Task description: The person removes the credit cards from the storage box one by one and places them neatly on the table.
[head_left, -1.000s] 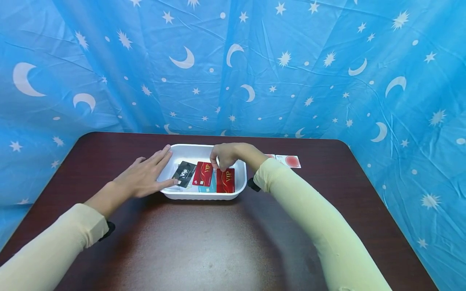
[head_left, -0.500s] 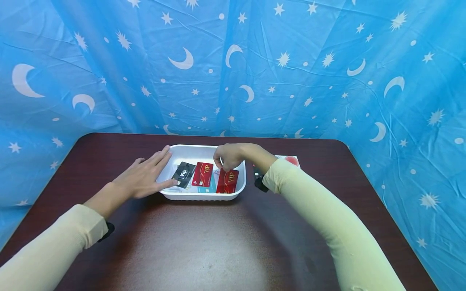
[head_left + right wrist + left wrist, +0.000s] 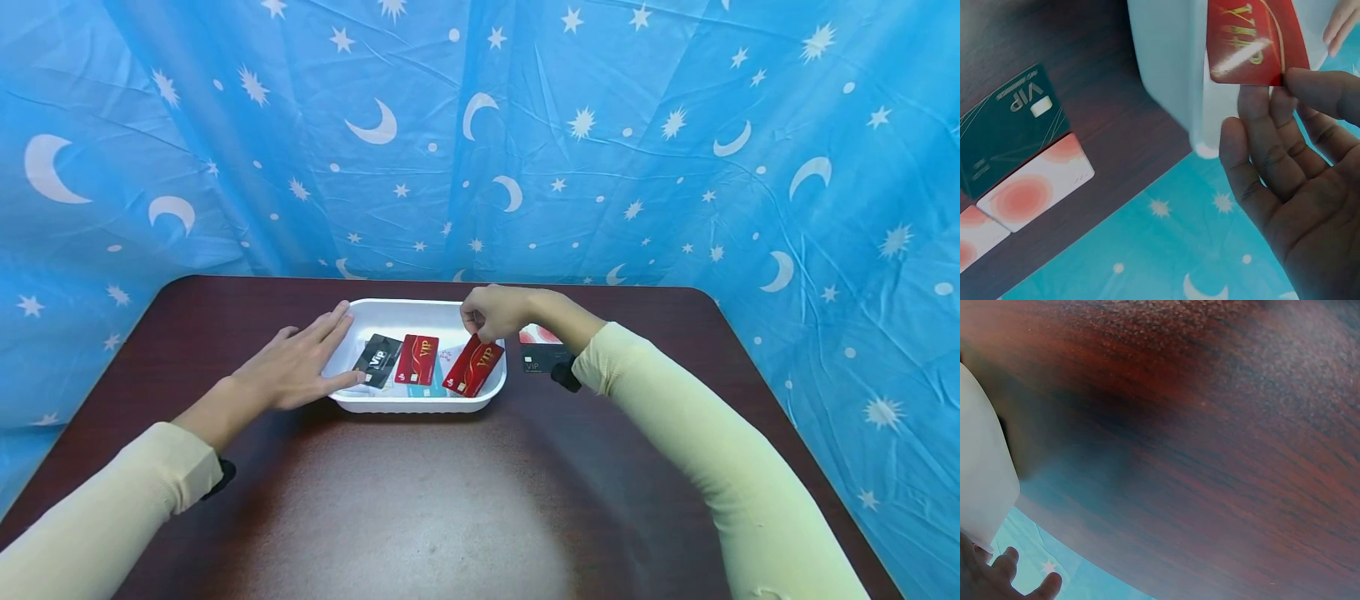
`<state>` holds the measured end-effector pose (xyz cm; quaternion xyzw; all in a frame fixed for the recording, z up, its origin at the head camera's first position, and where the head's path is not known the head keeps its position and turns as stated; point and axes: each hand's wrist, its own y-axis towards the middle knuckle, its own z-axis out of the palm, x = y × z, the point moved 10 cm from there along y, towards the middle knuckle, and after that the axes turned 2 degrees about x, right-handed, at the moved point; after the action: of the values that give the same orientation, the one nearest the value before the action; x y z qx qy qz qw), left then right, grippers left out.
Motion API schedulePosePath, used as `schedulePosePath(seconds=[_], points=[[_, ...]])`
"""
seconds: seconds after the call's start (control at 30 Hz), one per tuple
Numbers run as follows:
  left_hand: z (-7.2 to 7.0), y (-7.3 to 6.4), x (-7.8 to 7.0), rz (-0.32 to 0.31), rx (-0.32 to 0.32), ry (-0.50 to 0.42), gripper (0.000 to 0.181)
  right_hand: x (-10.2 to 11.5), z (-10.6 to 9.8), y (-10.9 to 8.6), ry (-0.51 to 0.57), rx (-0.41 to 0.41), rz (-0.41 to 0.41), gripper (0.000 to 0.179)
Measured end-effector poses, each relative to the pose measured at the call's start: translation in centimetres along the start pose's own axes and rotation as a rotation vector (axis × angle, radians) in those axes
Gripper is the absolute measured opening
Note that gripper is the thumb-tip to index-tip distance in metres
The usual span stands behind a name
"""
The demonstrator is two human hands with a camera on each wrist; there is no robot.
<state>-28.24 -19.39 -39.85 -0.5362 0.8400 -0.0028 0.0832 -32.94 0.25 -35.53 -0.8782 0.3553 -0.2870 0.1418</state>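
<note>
A white plastic tray (image 3: 405, 406) holds several cards. My right hand (image 3: 501, 312) pinches the upper edge of a red VIP card (image 3: 473, 367) over the tray's right end; in the right wrist view thumb and fingers grip one corner of the red VIP card (image 3: 1250, 44). My left hand (image 3: 303, 358) lies with straight fingers along the tray's left rim, its thumb at the near side. In the tray a black VIP card (image 3: 377, 360) and a second red VIP card (image 3: 417, 359) lie side by side, over a light-blue card (image 3: 429, 388) that they partly cover.
On the table right of the tray lies a dark VIP card (image 3: 1016, 131), with a white card with red circles (image 3: 1035, 181) against it and another such card (image 3: 975, 234) alongside. A blue curtain (image 3: 480, 150) with moons and stars hangs behind the table's far edge.
My right hand has moved right, lifting and tilting the red VIP card toward the tray's right rim. The dark card on the table has come into sight. My left hand has stayed put.
</note>
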Motion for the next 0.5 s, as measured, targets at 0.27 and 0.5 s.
schedulePosePath(seconds=[0.27,0.5], points=[[-0.1,-0.1,-0.2,0.003,0.000,0.000,0.097,-1.5,-1.9,-2.1,0.155,-0.097,0.000,0.010],[0.0,0.0,-0.1,0.000,0.003,0.005,0.097,-2.9,-3.5,-4.3,0.269,-0.151,0.031,0.007]])
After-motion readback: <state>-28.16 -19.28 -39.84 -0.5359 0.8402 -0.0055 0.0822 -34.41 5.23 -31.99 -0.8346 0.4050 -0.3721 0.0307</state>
